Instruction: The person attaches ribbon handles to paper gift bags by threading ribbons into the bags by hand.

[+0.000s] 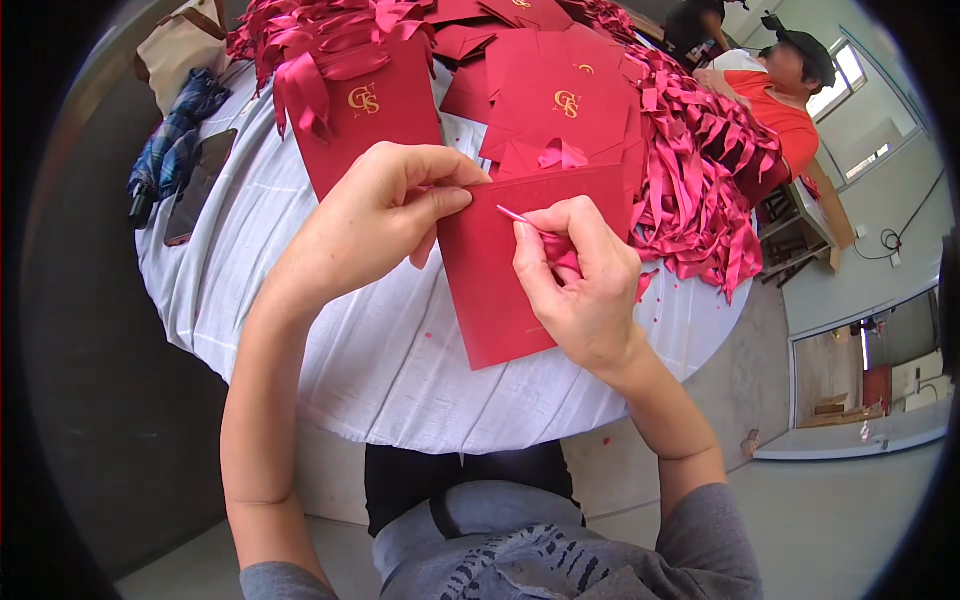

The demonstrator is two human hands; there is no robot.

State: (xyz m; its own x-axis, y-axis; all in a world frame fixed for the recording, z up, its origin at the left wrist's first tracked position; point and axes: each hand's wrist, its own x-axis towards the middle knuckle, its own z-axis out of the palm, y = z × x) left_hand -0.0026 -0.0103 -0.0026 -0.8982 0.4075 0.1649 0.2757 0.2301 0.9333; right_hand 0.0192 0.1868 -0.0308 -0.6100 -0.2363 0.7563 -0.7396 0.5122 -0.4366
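A flat red paper bag (pixel 490 300) lies tilted near the front of the table, its top edge facing away from me. My left hand (pixel 400 200) pinches its upper left corner between thumb and fingers. Over the bag's upper part, my right hand (pixel 580 270) is closed on a pink-red ribbon (pixel 565 258). The ribbon's narrow pale end (pixel 511 213) sticks out past the thumb and forefinger, just below the bag's top edge. Part of the ribbon is hidden inside the curled fingers.
More red bags (pixel 560 90) with gold lettering are stacked behind. Heaps of pink ribbon (pixel 690 190) lie at the right and far left. A plaid umbrella (pixel 185 130), a phone (pixel 203 185) and a beige bag (pixel 180 50) rest on the white cloth (pixel 390 390). A person in red (pixel 785 120) sits far right.
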